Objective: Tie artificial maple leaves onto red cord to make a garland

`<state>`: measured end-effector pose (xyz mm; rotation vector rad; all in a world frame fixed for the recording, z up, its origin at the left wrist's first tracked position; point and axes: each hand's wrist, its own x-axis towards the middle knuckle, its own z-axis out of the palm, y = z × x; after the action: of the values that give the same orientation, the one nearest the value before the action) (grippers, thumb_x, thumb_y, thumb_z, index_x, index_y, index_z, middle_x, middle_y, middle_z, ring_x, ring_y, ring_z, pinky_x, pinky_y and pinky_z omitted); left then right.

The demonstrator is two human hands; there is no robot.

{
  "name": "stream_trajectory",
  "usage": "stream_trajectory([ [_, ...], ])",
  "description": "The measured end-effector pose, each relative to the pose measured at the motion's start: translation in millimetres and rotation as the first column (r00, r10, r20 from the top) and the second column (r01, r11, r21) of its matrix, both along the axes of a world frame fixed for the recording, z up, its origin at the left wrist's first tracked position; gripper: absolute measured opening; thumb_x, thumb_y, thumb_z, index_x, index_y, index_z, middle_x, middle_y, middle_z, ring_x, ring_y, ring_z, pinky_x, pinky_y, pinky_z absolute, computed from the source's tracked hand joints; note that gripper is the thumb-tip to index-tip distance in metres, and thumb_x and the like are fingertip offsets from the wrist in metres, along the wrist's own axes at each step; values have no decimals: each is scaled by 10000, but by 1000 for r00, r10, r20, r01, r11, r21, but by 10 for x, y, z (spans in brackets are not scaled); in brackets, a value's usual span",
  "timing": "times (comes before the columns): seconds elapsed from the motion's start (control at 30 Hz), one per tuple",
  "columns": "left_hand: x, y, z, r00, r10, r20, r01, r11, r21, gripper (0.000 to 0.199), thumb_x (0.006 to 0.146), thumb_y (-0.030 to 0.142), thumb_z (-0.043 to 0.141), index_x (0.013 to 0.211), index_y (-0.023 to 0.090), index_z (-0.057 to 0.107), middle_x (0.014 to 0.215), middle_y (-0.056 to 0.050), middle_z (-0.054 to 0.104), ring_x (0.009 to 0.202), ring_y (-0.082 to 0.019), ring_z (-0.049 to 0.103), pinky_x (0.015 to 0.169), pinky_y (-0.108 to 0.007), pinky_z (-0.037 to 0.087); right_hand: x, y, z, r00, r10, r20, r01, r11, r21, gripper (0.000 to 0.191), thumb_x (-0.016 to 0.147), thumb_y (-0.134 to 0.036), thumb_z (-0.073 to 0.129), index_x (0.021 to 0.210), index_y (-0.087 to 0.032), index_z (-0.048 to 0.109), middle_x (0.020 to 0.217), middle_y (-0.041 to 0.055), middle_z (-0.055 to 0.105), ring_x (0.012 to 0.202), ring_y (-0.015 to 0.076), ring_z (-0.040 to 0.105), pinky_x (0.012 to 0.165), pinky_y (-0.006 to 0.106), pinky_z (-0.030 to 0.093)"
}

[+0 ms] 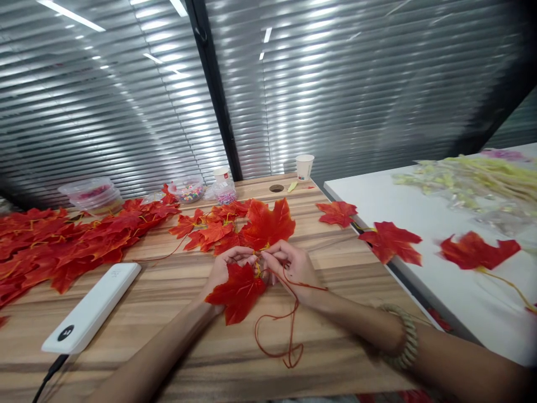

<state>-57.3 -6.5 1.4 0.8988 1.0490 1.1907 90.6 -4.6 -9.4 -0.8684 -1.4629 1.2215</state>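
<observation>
My left hand [229,267] and my right hand [291,266] meet over the middle of the wooden table, fingers pinched together around the yellow stems of artificial maple leaves. One red leaf [239,294] hangs toward me in front of the left hand. Another orange-red leaf [269,224] stands up just beyond the fingertips. A thin red cord [289,330] runs from the right hand and drops in loose loops onto the tabletop. Which finger grips stem and which grips cord is partly hidden. More strung leaves [216,229] lie right behind the hands.
A heap of red leaves [84,238] covers the left side, near a white power bank [92,308] with a black cable. Bead tubs [187,189] and a paper cup [304,168] stand at the back. Leaves [390,240] lie across the gap to the white table [356,190].
</observation>
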Motion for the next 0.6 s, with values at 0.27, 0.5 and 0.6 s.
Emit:
stream_trajectory([
  [0.27, -23, 24, -36, 1000, -6, -31, 7, 1000, 17, 193, 540, 167, 747, 690, 123, 634, 642, -30, 670, 596, -165, 612, 598, -274, 457, -11, -22, -1, 1000, -22, -6, 22, 1000, 19, 201, 787, -356, 511, 726, -164, 499, 550, 8, 590, 440, 102, 541, 407, 193, 432],
  [0.5, -25, 28, -71, 999, -2, -51, 4, 999, 35, 213, 540, 206, 748, 703, 132, 632, 649, -29, 672, 639, -180, 624, 616, -276, 469, -11, -18, -5, 999, -41, 10, 40, 999, 35, 199, 789, -355, 505, 728, -166, 496, 557, 7, 586, 440, 101, 539, 412, 197, 436],
  [0.6, -32, 43, -80, 998, 2, -62, 1, 999, 42, 226, 518, 196, 759, 692, 131, 630, 648, -30, 672, 637, -178, 623, 623, -277, 469, -1, -13, -6, 999, -41, 27, 40, 998, 44, 210, 786, -364, 508, 721, -165, 496, 557, 6, 589, 436, 96, 533, 409, 191, 429],
])
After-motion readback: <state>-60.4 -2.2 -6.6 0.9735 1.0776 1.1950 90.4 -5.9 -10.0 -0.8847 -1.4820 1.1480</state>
